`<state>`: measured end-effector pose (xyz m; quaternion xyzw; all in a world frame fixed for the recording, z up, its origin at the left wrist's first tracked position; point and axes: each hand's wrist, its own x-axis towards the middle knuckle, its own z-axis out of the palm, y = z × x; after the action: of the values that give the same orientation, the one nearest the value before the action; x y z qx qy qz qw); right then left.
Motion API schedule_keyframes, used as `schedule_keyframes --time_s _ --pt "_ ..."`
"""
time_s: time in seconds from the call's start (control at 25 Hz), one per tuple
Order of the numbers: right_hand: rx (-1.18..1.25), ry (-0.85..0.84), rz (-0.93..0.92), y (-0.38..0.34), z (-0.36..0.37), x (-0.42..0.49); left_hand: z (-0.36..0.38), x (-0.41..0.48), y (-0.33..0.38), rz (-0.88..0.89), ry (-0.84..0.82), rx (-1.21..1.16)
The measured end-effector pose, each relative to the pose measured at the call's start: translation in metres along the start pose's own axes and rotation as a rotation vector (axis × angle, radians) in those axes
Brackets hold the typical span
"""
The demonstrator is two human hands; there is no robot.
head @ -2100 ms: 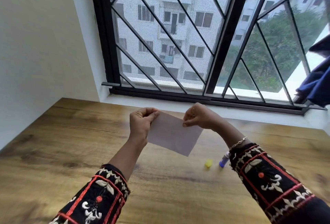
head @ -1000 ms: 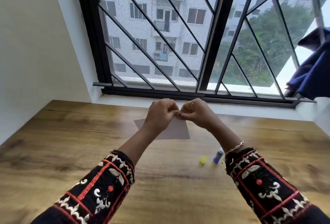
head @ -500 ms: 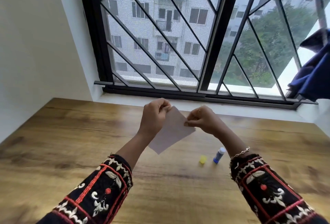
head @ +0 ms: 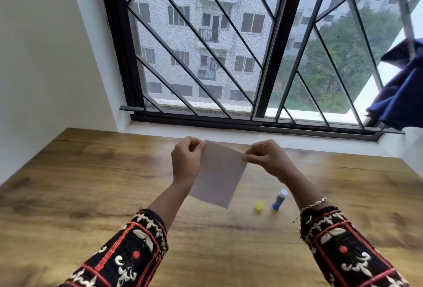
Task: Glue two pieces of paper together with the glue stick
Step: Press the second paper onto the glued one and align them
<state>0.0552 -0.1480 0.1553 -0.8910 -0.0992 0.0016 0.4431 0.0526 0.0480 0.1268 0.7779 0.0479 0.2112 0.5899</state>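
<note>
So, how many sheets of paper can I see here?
1. The paper is held up over the table, the left hand pinching its upper left corner and the right hand its upper right corner. A second sheet may be hidden behind it.

Both hands (head: 186,158) (head: 266,157) pinch the paper (head: 218,177) aloft.

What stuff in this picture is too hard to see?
All in the head view:
- The paper shows one face only, so I cannot tell whether it is one sheet or two.
- The left hand and right hand pinch its top corners; any fingers behind it are hidden by the paper.
- The glue stick label is too small and blurred.
- The blue cloth is cut off by the right edge.
</note>
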Motion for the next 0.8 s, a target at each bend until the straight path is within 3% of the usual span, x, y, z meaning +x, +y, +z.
schedule_keyframes --time_s 0.08,0.2,0.32,0.6,0.8 --pt "-0.090 -0.008 -0.012 -0.003 0.001 0.001 -0.001 -0.003 0.006 0.276 0.029 0.161" --pt "-0.174 -0.027 -0.062 -0.009 0.005 0.003 0.004 -0.004 0.019 0.548 -0.288 0.342" --pt "-0.223 -0.026 -0.138 -0.017 0.011 0.005 0.012 -0.006 0.028 0.540 -0.464 0.425" --pt "-0.061 -0.066 -0.140 -0.019 0.012 0.007 0.006 0.007 0.033 0.406 -0.427 0.330" --pt "-0.081 -0.066 -0.141 -0.023 0.014 0.012 0.004 0.009 0.030 0.361 -0.406 0.279"
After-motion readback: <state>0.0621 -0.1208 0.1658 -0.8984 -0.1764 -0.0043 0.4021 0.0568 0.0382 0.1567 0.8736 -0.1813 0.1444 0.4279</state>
